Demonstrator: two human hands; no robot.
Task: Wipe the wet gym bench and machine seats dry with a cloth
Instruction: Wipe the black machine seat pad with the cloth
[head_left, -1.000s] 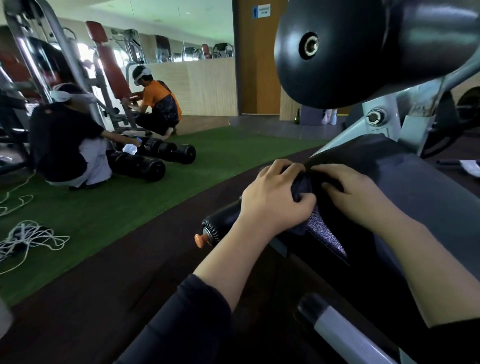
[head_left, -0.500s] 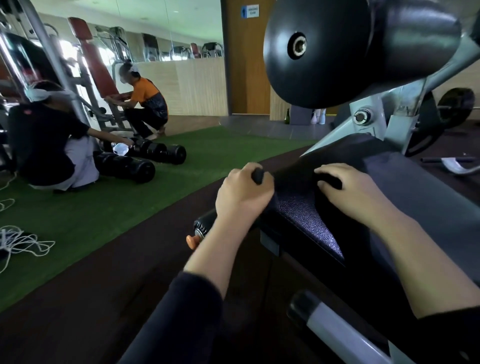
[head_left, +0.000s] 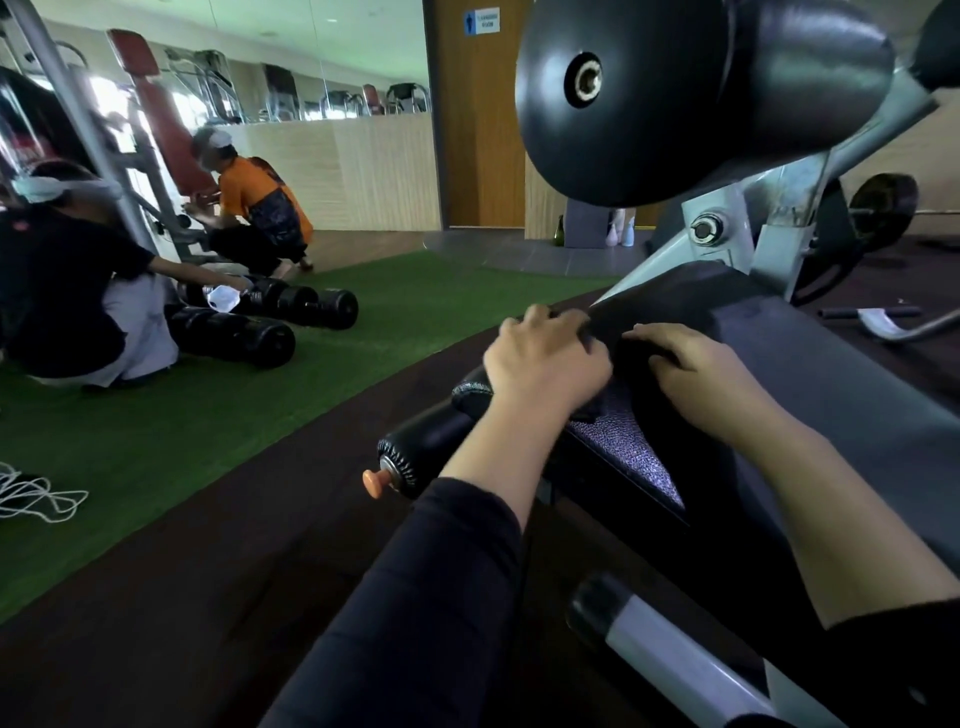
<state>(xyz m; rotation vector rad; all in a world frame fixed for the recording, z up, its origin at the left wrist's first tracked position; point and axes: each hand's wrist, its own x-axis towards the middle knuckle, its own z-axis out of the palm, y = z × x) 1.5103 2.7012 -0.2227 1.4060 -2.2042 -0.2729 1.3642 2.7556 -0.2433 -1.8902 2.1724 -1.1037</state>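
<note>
My left hand (head_left: 545, 358) is closed on a dark cloth (head_left: 619, 357) bunched on the black textured seat pad (head_left: 636, 460) of a gym machine. Just right of it, my right hand (head_left: 680, 374) has its fingers curled over the same cloth and presses it onto the pad. The hands almost touch, and most of the cloth is hidden under them. A wider grey-black pad (head_left: 831, 379) slopes away to the right of the seat.
A big black roller pad (head_left: 649, 93) hangs just above the hands on a grey metal frame (head_left: 727, 228). A black handle with an orange knob (head_left: 372, 481) sticks out left of the seat. Two people crouch by black rollers (head_left: 234, 338) on green turf at left.
My left hand slid out to the seat's left edge with the cloth, then came back beside the right hand. The right hand stayed in place on the pad.
</note>
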